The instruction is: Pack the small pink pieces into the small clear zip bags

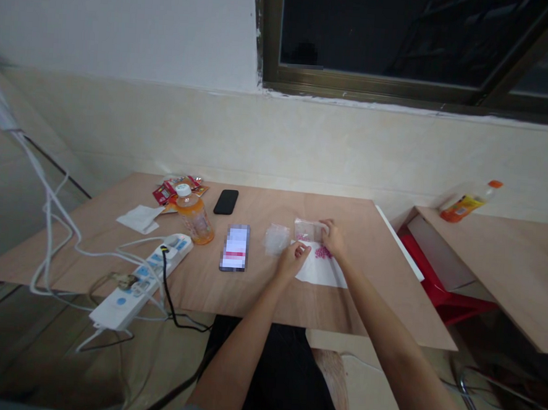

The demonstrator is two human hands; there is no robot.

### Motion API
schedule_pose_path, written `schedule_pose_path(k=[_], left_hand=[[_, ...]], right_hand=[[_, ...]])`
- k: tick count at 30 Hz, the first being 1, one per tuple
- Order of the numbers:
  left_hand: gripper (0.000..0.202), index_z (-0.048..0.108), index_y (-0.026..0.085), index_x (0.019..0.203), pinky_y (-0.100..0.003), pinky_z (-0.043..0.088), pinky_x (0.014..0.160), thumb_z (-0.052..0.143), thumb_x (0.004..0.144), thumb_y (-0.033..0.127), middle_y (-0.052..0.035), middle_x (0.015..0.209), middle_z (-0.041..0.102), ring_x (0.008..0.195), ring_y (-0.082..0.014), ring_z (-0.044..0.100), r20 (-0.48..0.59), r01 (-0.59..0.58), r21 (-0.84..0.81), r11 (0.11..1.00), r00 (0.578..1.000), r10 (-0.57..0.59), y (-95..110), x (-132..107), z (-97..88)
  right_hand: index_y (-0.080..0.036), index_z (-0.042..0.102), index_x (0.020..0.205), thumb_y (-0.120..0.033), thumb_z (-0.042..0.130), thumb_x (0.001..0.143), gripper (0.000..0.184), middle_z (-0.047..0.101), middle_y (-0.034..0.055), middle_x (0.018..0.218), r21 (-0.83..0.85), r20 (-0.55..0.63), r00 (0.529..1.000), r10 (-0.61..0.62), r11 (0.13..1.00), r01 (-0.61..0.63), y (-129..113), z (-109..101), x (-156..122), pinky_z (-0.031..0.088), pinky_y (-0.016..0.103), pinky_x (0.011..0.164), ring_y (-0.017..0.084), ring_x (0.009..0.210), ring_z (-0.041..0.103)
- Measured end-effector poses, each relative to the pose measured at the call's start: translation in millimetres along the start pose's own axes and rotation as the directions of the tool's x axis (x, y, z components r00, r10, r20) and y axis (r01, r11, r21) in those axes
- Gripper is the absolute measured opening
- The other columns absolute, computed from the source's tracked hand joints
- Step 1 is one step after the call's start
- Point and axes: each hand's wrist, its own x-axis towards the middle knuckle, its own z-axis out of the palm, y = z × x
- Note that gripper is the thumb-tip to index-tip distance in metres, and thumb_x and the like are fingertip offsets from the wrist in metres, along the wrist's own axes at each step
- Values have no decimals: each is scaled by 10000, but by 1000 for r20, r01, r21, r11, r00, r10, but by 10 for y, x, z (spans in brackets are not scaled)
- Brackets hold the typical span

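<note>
A clear plastic bag (307,231) with some pink bits low inside it lies at the far edge of a white sheet of paper (320,274). My right hand (334,239) pinches the bag's right edge. Curled over the paper's left side, my left hand (293,259) has its fingertips together just below the bag; whatever they hold is too small to make out. Small pink beads or pellets (324,252) form a loose heap on the paper between my hands. Beside my left hand are more clear plastic bags (277,240).
Left of the bags lies a lit phone (235,248), with a black phone (226,202) behind it. An orange drink bottle (194,215), red wrappers (166,192), a tissue (140,219) and a corded power strip (144,280) occupy the left. Another bottle (469,203) stands on the right-hand table (525,263).
</note>
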Motion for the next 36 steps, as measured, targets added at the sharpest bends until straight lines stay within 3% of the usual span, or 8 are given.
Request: schedule_pose_path(k=[3, 5, 10, 16, 20, 24, 30, 36], left_hand=[[309, 644, 177, 850, -230, 430, 624, 551, 853, 471, 3, 719, 627, 656, -119, 567, 9, 6, 21, 1000, 1000, -6, -17, 9, 5], [308, 644, 179, 850, -229, 427, 614, 545, 859, 470, 4, 719, 629, 649, -120, 567, 13, -2, 38, 999, 1000, 2, -30, 10, 9], [274, 637, 187, 813, -240, 427, 620, 537, 876, 435, -1, 720, 641, 644, -125, 570, -10, -65, 149, 987, 998, 68, 25, -31, 13], [176, 628, 196, 855, -294, 444, 793, 527, 897, 333, -33, 824, 657, 771, -153, 592, -132, -163, 359, 919, 966, 223, 207, -117, -56], [214, 612, 206, 1004, -364, 411, 916, 501, 904, 360, -79, 1024, 653, 1009, -223, 581, -333, 38, 478, 878, 932, 141, 234, -118, -227], [488, 513, 201, 1232, -451, 340, 1002, 530, 850, 504, -139, 1255, 556, 1210, -314, 469, -480, 313, 566, 763, 878, -5, 226, -30, -390], [686, 468, 172, 1284, -448, 325, 996, 557, 770, 617, -179, 1322, 499, 1246, -348, 421, -451, 447, 675, 587, 879, -151, 231, 228, -457], [619, 575, 160, 1178, -456, 348, 954, 564, 758, 614, -192, 1249, 540, 1164, -359, 470, -347, 365, 769, 525, 928, -138, 190, 391, -519]], right_hand=[[-179, 700, 955, -274, 397, 921, 319, 685, 115, 1082, -139, 198, 978, -58, 987, 87, -138, -53, -181, 367, 361, 972, 242, 1052, 589], [-181, 707, 905, -297, 383, 946, 346, 705, 116, 1039, -166, 249, 965, -83, 978, 127, -187, -96, -242, 369, 348, 948, 233, 1024, 608], [-197, 697, 1049, -346, 418, 931, 338, 694, 103, 1131, -12, 56, 996, -64, 998, 65, -165, -197, -415, 370, 379, 962, 247, 1074, 595], [-152, 712, 948, -502, 449, 881, 444, 726, 116, 959, 441, -85, 979, 184, 888, -128, -21, -224, -985, 458, 363, 851, 247, 906, 636], [-109, 697, 992, -555, 467, 857, 519, 717, 143, 984, 554, -98, 934, 343, 799, -235, 50, -237, -1286, 470, 353, 799, 252, 878, 636], [-95, 691, 965, -590, 463, 842, 558, 713, 142, 928, 556, -98, 923, 373, 790, -260, 44, -263, -1368, 467, 336, 754, 244, 829, 627], [-109, 693, 897, -644, 457, 822, 589, 703, 107, 807, 519, -43, 927, 372, 801, -298, 19, -274, -1356, 453, 312, 683, 227, 741, 609], [-122, 688, 891, -601, 441, 836, 541, 708, 109, 822, 489, -28, 932, 361, 818, -302, 77, -242, -1350, 465, 318, 695, 240, 748, 628]])
